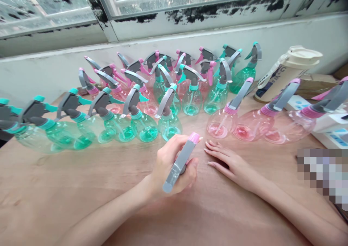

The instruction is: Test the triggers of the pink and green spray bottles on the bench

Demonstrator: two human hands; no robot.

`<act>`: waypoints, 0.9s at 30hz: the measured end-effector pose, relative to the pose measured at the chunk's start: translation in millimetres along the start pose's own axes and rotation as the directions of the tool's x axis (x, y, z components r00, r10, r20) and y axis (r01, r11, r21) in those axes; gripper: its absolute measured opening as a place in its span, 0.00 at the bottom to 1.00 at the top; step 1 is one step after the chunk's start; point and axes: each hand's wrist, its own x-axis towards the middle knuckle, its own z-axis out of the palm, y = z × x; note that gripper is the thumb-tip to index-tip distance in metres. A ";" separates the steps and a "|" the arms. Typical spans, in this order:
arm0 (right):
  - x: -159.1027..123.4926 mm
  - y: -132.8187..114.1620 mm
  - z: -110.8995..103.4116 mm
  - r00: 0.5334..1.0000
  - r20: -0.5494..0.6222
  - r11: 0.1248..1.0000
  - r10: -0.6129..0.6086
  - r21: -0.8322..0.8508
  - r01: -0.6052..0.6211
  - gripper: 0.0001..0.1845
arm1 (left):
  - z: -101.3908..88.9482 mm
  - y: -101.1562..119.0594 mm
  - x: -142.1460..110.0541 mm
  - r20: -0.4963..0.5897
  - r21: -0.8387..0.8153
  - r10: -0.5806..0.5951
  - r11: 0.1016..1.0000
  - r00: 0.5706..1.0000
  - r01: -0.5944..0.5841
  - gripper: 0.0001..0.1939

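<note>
One pink-tipped gray sprayer (pixel 178 166) is held in the closed fingers of the left hand (pixel 167 162), above the tabletop (pixel 81 188); its pink end is pointed away from the body and slightly to the right. Whether a bottle is joined beneath it cannot be told, since its underside is covered by the hand. To the right of the sprayer, the right hand (pixel 239 169) is laid palm down on the tabletop, its fingers loosely spread and nothing held.

Just beyond the sprayer stands the nearest green bottle (pixel 170 128), by which a row of green bottles (pixel 144 130) is ended; the row is stretched out to the sprayer's left. Beyond it to the right, three pink bottles (pixel 221 124) are lined up past the right hand's fingertips. Farther behind the sprayer, mixed pink and green bottles (pixel 191 104) are crowded toward the wall (pixel 190 44), and a cream tumbler (pixel 293 73) is seen far to its right.

The step in hand is judged to be the handling of a single sprayer by the left hand, with the right unengaged. For any next move, a steady grip would be called for, and the close-standing bottles would have to be cleared without a knock.
</note>
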 end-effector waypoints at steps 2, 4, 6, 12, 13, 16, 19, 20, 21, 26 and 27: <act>0.2 0.2 0.1 1.000 0.000 1.000 -0.001 -0.005 0.001 0.24 | -0.5 0.4 0.7 -0.003 0.013 0.010 1.000 1.000 -0.010 0.17; 0.3 0.4 0.1 1.000 0.004 1.000 0.001 -0.010 -0.001 0.24 | -0.7 0.7 0.9 -0.007 0.011 0.013 1.000 1.000 -0.013 0.17; 0.4 0.4 -0.1 1.000 0.014 1.000 0.002 -0.012 -0.001 0.24 | -0.9 1.1 1.0 -0.007 0.009 0.007 1.000 1.000 -0.007 0.17; 0.2 -0.3 -0.6 1.000 0.005 1.000 0.004 0.000 -0.004 0.25 | -3.8 4.1 6.2 0.017 0.028 0.052 0.998 0.999 -0.052 0.13; 0.2 -0.2 -0.6 1.000 0.004 1.000 0.001 0.000 -0.001 0.25 | -4.6 4.8 7.6 0.021 0.035 0.064 0.997 0.998 -0.065 0.10; 0.0 0.5 -0.2 1.000 0.008 1.000 -0.001 -0.003 0.001 0.25 | -6.1 6.0 10.2 0.046 0.042 0.062 0.997 0.997 -0.064 0.03; 0.1 1.1 0.2 1.000 0.017 1.000 0.000 -0.010 0.000 0.25 | -4.9 3.5 8.4 0.045 0.022 0.047 0.999 0.998 -0.048 0.05; 0.2 1.3 0.3 1.000 0.019 1.000 -0.001 -0.010 0.001 0.25 | -4.0 1.8 7.0 0.028 0.009 0.045 0.999 0.999 -0.046 0.08; 0.4 1.3 0.3 1.000 0.018 1.000 -0.003 -0.010 0.003 0.25 | -2.9 -0.1 5.4 0.009 -0.004 0.046 0.999 0.999 -0.046 0.12; 1.9 0.3 0.2 1.000 0.006 1.000 -0.013 -0.002 0.013 0.24 | -2.5 -5.4 -0.4 -0.010 -0.097 0.094 0.991 0.995 -0.095 0.24; 2.4 -0.1 0.2 1.000 0.007 1.000 -0.014 -0.004 0.014 0.23 | -3.5 -4.8 -0.7 0.009 -0.104 0.098 0.990 0.995 -0.096 0.25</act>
